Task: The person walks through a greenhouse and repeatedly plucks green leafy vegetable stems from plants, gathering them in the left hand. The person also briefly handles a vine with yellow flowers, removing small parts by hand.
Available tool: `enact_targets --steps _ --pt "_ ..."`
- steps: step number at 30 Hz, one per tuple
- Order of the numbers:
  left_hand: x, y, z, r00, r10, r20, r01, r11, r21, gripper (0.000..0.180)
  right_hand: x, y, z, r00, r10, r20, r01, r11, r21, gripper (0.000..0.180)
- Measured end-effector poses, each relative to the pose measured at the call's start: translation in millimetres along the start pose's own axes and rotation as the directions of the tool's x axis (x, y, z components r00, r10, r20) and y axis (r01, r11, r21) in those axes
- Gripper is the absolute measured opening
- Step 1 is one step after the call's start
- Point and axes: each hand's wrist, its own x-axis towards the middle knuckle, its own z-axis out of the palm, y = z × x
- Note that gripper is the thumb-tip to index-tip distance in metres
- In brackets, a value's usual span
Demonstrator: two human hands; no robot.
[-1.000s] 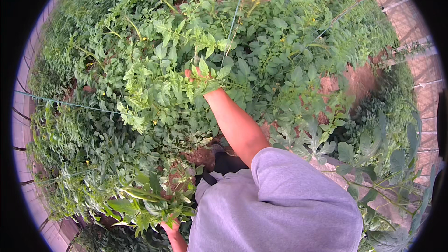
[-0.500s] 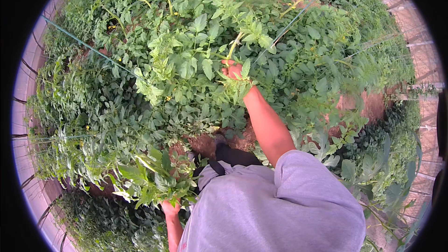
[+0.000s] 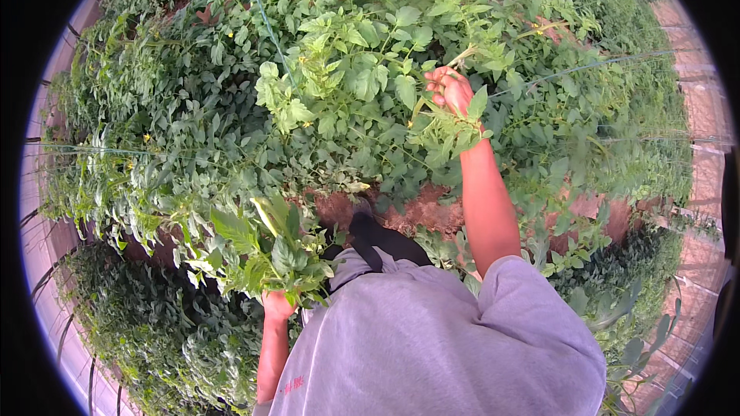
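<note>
My left hand (image 3: 277, 304) is at the lower left, close to my body, closed round a bunch of leafy shoots (image 3: 270, 250). Their broad green leaves and pale stems fan out above the fist and hide most of the fingers. Out in front, my right hand (image 3: 453, 92) reaches into the tomato plants (image 3: 362, 54) with its fingers closed on a tomato shoot (image 3: 447, 135). Leaves of that shoot droop beside the wrist, and a pale stem (image 3: 464, 55) shows just beyond the knuckles. Whether the shoot is still attached cannot be made out.
Dense foliage with small yellow flowers surrounds me. A green-blue string (image 3: 264, 15) slants down into the plants, and another string (image 3: 586, 68) crosses at the right. Reddish soil (image 3: 424, 209) shows near my foot. A paved strip (image 3: 701, 108) edges the right side.
My right hand, still closed, has moved right and slightly farther out, and its shoot has tipped over to the right. The left hand with its bunch sits a little higher. The whole view has shifted.
</note>
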Motion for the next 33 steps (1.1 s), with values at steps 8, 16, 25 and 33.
enact_targets --steps 8,16,25,33 --pt "-11 15 -5 0.995 -0.095 -0.039 0.095 0.995 -0.012 0.033 -75 -88 -39 0.937 0.342 0.068 -0.234 0.762 -0.604 0.021" --pt "-24 32 -23 0.974 -0.223 0.042 0.219 0.971 0.093 0.033 -24 -81 -132 0.913 0.406 -0.034 -0.312 0.643 -0.699 0.029" --pt "-62 83 -68 0.819 -0.554 0.153 0.57 0.815 -0.102 0.043 78 -40 -54 0.851 0.521 0.064 -0.038 0.183 -0.982 0.073" --pt "-162 104 -70 0.641 -0.756 0.131 0.767 0.625 -0.148 0.044 85 -19 -36 0.667 0.694 0.27 0.039 0.329 -0.944 0.038"
